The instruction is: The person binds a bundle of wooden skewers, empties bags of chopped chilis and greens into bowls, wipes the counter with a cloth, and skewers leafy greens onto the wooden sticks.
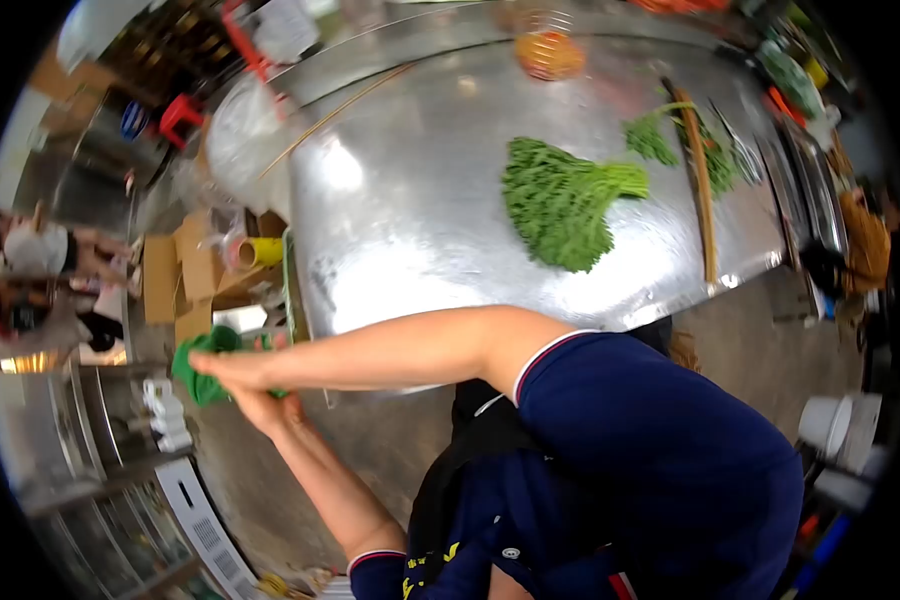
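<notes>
Both of my hands are together at the far left, off the left end of the steel table [400,240]. A crumpled green cloth or bag [200,385] is between them; I cannot tell which it is. My right hand [242,370] reaches across from the right and lies over it, fingers closed on it. Below, my left hand [262,408] grips the same green thing, its fingers partly hidden. On the table lies a bunch of leafy greens [560,205], apart from both hands.
Long wooden sticks [698,185] and loose green sprigs [650,140] lie at the table's right. A clear container with orange contents [550,58] stands at the back. Open cardboard boxes [195,255] hold a yellow roll [260,252]. Other people [45,245] are far left.
</notes>
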Demonstrator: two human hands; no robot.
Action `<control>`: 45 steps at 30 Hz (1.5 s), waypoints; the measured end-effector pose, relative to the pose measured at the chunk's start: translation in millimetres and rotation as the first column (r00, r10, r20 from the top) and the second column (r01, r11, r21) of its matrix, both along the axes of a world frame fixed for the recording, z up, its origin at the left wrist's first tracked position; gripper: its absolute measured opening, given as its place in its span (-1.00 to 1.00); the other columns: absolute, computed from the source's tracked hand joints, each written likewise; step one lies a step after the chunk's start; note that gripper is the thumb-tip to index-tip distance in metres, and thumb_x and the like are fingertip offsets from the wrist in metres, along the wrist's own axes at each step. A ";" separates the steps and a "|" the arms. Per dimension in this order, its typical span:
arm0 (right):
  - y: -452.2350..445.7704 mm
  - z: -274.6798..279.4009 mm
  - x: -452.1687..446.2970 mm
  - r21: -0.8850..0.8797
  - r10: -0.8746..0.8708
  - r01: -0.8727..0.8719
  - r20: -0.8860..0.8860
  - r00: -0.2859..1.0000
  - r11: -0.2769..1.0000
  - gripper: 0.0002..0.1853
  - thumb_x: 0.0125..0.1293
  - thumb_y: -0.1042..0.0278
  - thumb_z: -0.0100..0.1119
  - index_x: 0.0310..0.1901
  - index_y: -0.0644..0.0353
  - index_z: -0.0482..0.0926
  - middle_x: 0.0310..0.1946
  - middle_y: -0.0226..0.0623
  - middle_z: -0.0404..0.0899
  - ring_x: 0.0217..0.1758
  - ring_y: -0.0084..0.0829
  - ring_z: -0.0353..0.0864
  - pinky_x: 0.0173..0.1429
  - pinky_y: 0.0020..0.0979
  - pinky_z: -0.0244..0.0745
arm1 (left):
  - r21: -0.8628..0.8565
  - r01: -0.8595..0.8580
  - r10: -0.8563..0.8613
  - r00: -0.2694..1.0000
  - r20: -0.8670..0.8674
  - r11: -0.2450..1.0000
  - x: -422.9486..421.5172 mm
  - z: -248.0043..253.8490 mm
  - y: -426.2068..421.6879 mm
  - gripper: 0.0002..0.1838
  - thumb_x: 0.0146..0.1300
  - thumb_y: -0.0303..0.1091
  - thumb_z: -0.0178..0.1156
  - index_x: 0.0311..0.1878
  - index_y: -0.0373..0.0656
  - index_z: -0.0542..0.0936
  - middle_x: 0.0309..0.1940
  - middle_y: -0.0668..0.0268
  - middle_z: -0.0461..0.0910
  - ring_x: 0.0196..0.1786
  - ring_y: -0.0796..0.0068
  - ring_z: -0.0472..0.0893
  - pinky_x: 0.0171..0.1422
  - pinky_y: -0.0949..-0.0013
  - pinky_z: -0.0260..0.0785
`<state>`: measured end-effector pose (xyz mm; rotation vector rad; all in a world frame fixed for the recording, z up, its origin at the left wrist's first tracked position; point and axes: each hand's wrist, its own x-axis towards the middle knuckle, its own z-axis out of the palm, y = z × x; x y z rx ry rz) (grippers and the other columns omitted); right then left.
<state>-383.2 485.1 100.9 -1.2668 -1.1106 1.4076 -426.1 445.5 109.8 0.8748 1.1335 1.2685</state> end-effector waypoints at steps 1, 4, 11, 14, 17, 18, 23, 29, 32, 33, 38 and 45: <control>-16.4 5.4 1.9 0.047 -0.007 0.006 0.011 1.000 0.999 -0.37 0.15 -0.20 -0.12 0.03 0.23 0.33 0.00 -0.05 0.37 0.10 -0.27 0.34 0.10 -0.26 0.25 | -0.043 -0.016 0.014 0.998 -0.065 0.999 -1.6 -9.3 14.5 -0.04 0.09 0.45 -0.27 0.36 -0.13 -0.04 0.22 0.11 0.07 0.08 0.42 0.22 0.12 0.36 0.14; -64.4 19.4 33.8 0.183 -0.017 -0.003 0.105 0.994 0.983 -0.30 0.21 -0.20 -0.17 0.18 0.25 0.18 0.15 -0.05 0.24 0.24 -0.25 0.19 0.23 -0.29 0.13 | 0.028 -0.016 0.007 0.956 0.294 0.999 10.9 -29.0 20.8 -0.25 0.23 0.21 -0.21 0.32 -0.13 0.03 0.16 0.23 0.18 -0.09 0.38 0.28 -0.04 0.34 0.18; -223.3 3.0 178.1 0.118 0.157 -0.148 -0.070 0.985 0.982 -0.41 0.22 0.10 0.07 0.18 0.31 0.25 0.12 -0.06 0.34 0.14 -0.29 0.40 0.17 -0.38 0.29 | -0.086 0.593 -0.598 0.800 -0.047 0.801 112.5 -11.2 68.1 -0.57 0.13 -0.10 0.19 -0.07 -0.18 0.39 -0.41 0.27 0.50 -0.40 0.47 0.49 -0.41 0.50 0.37; -307.6 -7.8 231.6 0.088 -0.277 0.268 0.119 0.953 0.959 -0.50 0.19 0.13 0.11 0.05 0.33 0.38 -0.03 -0.12 0.49 -0.02 -0.37 0.53 0.07 -0.42 0.40 | -0.043 0.641 -0.453 0.491 -0.744 0.766 176.1 -2.3 61.5 0.03 -0.07 0.08 0.31 0.35 -0.12 -0.05 0.14 -0.11 0.23 0.09 0.08 0.39 0.04 0.22 0.34; -394.0 -3.7 267.0 0.229 -0.721 0.685 0.268 0.639 0.692 -0.59 0.12 0.36 0.15 0.01 0.32 0.41 -0.10 -0.17 0.53 -0.14 -0.44 0.58 -0.03 -0.44 0.44 | 0.188 0.742 0.262 0.018 -0.965 0.643 208.5 -40.6 75.5 -0.15 -0.02 0.02 0.28 0.27 -0.19 0.19 0.17 -0.18 0.20 0.21 0.05 0.28 0.24 0.21 0.14; -422.8 -13.6 278.0 0.278 -0.806 0.773 0.369 0.462 0.570 -0.60 0.11 0.37 0.15 0.00 0.30 0.42 -0.10 -0.21 0.53 -0.19 -0.46 0.58 -0.06 -0.45 0.44 | 0.170 0.830 0.078 0.151 -0.985 0.531 225.8 -40.0 62.1 -0.23 0.00 -0.02 0.27 0.22 -0.21 0.25 0.14 -0.14 0.25 0.20 0.07 0.30 0.24 0.22 0.14; -508.5 -54.8 331.8 0.376 -0.706 0.916 0.686 -0.175 0.138 -0.61 0.05 0.27 0.21 -0.06 0.21 0.47 -0.16 -0.22 0.53 -0.16 -0.36 0.55 -0.10 -0.40 0.44 | 0.156 0.988 -0.402 0.136 -0.905 -0.016 294.8 5.1 -97.2 -0.51 0.04 -0.15 0.23 -0.06 -0.34 0.49 -0.05 0.04 0.48 0.08 0.14 0.42 0.20 0.28 0.17; -490.0 -67.2 363.1 0.177 -0.462 0.938 0.887 -0.021 0.298 -0.39 -0.07 0.33 0.24 0.08 0.23 0.28 -0.20 -0.08 0.47 -0.17 -0.12 0.50 -0.12 -0.23 0.43 | -0.146 0.987 0.319 -0.116 -0.940 -0.073 363.3 -31.4 -185.3 -0.20 -0.15 0.09 0.29 0.08 -0.31 0.36 0.00 0.02 0.43 0.12 0.13 0.37 0.27 0.20 0.05; -503.3 -68.4 375.2 0.040 -0.619 0.972 0.777 0.115 0.230 -0.44 -0.03 0.43 0.11 0.09 0.29 0.27 -0.21 -0.06 0.47 -0.20 -0.23 0.52 -0.17 -0.32 0.43 | -0.284 0.958 0.338 -0.256 -0.906 -0.034 364.3 -47.7 -185.5 -0.19 -0.19 0.07 0.30 0.08 -0.27 0.32 -0.01 0.06 0.43 0.12 0.15 0.36 0.32 0.13 -0.05; -510.6 -57.5 376.4 -0.085 -0.748 0.973 0.625 0.221 0.216 -0.44 -0.03 0.45 0.08 0.10 0.30 0.26 -0.21 -0.07 0.47 -0.23 -0.27 0.52 -0.19 -0.35 0.42 | -0.315 0.948 0.318 -0.284 -0.905 -0.050 363.5 -50.6 -181.9 -0.22 -0.19 0.06 0.31 0.06 -0.26 0.34 -0.01 0.07 0.43 0.11 0.16 0.36 0.33 0.11 -0.06; -533.5 -65.1 354.2 0.137 -0.952 0.965 0.244 0.187 0.224 -0.45 0.04 0.53 -0.01 0.16 0.31 0.22 -0.24 -0.24 0.41 -0.47 -0.56 0.40 -0.38 -0.52 0.34 | -0.484 0.873 0.323 -0.473 -0.820 0.049 364.5 -49.0 -167.7 -0.29 -0.19 -0.02 0.29 0.05 -0.18 0.37 -0.06 0.10 0.46 0.10 0.17 0.38 0.30 0.15 0.00; -556.0 -20.8 316.7 0.246 -0.955 0.923 0.039 0.295 0.295 -0.56 0.14 0.61 -0.08 0.12 0.27 0.28 -0.28 -0.39 0.38 -0.48 -0.67 0.37 -0.43 -0.62 0.28 | -0.051 0.998 0.430 -0.057 -0.901 0.025 333.3 -22.1 -139.2 -0.23 -0.15 -0.04 0.31 0.15 -0.19 0.34 0.03 0.04 0.40 0.13 0.17 0.36 0.20 0.10 0.12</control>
